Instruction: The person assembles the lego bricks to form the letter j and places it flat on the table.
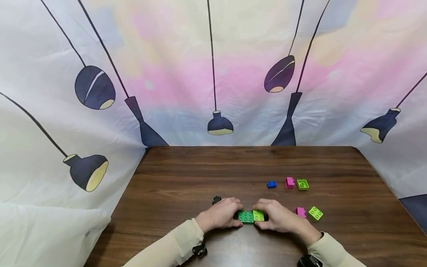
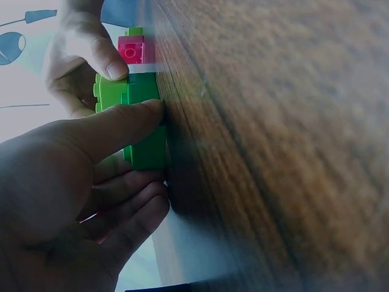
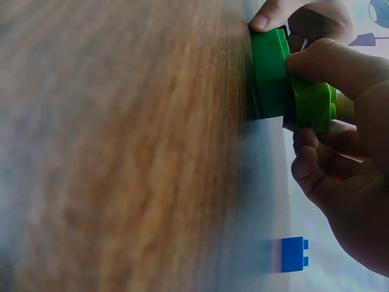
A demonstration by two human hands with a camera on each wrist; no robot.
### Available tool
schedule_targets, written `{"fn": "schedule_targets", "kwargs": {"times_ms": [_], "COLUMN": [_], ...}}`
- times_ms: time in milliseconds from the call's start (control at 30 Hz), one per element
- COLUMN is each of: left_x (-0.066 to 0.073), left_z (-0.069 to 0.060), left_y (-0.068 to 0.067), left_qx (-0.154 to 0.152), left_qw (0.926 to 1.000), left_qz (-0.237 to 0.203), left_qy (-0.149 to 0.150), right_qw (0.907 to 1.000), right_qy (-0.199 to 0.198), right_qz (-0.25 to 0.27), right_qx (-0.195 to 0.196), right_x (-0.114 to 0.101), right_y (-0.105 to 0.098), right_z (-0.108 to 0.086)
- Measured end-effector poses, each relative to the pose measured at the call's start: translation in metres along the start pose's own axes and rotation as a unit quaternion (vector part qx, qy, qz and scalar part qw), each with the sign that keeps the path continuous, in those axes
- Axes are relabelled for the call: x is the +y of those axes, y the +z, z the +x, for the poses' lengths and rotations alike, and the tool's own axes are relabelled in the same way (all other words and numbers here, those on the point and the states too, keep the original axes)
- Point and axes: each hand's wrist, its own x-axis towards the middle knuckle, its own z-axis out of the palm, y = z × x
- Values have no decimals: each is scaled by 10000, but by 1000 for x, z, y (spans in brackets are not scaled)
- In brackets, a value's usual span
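Note:
A dark green toy brick (image 1: 245, 217) lies on the table between the two hands. My left hand (image 1: 221, 214) holds its left end between thumb and fingers. On the right end of the green brick sits a lime brick (image 3: 311, 104), studs away from the table. Pinching that lime brick from front and back is my right hand (image 1: 278, 218). Whether the lime brick is pressed fully down cannot be told. Just behind the left hand, a black brick (image 1: 216, 200) is partly hidden. To the right of the right hand, a pink brick (image 1: 300, 212) lies beside another lime brick (image 1: 315, 213).
Farther back on the brown wooden table (image 1: 186, 174) are a small blue brick (image 1: 271, 184), a second pink brick (image 1: 289, 183) and an upturned lime brick (image 1: 303, 184). A cloth (image 1: 180, 66) printed with hanging lamps surrounds the table at the back and sides.

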Motion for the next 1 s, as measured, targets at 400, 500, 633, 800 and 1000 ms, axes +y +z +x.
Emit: {"fn": "schedule_targets", "kwargs": {"times_ms": [400,500,633,800,1000], "left_x": [-1,1,1,1,1], "left_z": [3,2,1,0,1], "left_y": [-1,2,4,5,5], "left_qx": [11,-30,6,8,42], "left_qw": [9999,10000,10000,10000,9999], "left_qz": [67,40,76,62,121], "left_qy": [-73,-55,-3,-12,-18], "right_qw": [9975,9951,9907,9911,9939], "right_qy": [464,676,823,661,515], "right_qz": [-489,-665,-1049,-1124,-931], "right_qx": [-215,-290,-275,-255,-284], "right_x": [-7,-11,-15,-15,-13], "right_y": [-4,-3,-2,-1,-2], "right_z": [9,8,9,10,12]}}
